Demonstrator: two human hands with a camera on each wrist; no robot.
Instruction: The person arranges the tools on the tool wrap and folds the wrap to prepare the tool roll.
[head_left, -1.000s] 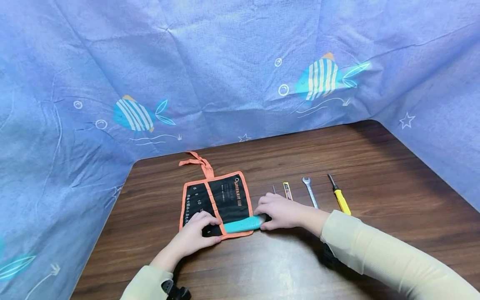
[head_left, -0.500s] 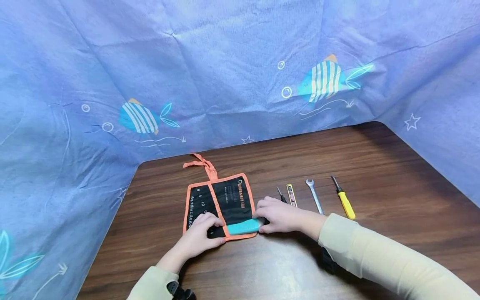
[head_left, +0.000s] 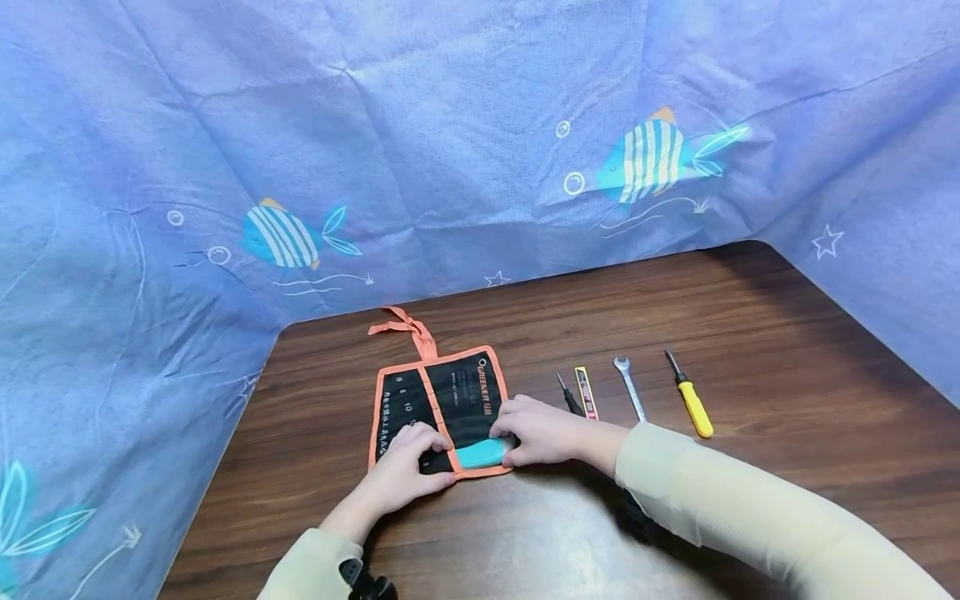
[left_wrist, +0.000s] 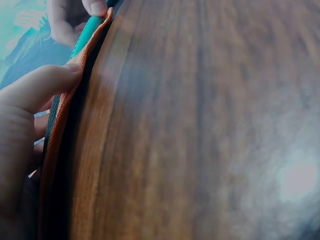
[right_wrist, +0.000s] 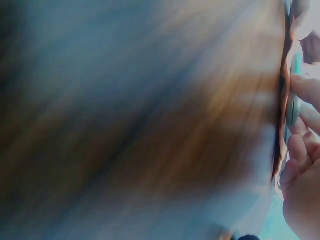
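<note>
A black tool pouch (head_left: 467,400) with orange trim lies spread on the table. My left hand (head_left: 408,462) holds its near edge, thumb on the orange binding and fingers over the pocket side; the left wrist view shows this thumb (left_wrist: 60,80) close up. A flat teal tool (head_left: 478,453) runs under the orange band at its left end, where the pocket hides it. My right hand (head_left: 536,429) pinches its right end between thumb and fingers. Seen edge-on in the right wrist view, the teal tool (right_wrist: 296,100) looks slim and rounded at its end.
Right of the pouch lie a small black-handled screwdriver (head_left: 572,398), a narrow yellow-edged pack (head_left: 587,393), a wrench (head_left: 630,390) and a yellow-handled screwdriver (head_left: 692,402). Orange ties (head_left: 416,333) trail from the pouch's far edge. A blue fish-print cloth (head_left: 450,150) surrounds the wooden table (head_left: 787,375).
My right hand has moved left, sliding the teal tool further into the pocket, so less of it shows. My left hand keeps its hold on the pouch. The view has shifted slightly.
</note>
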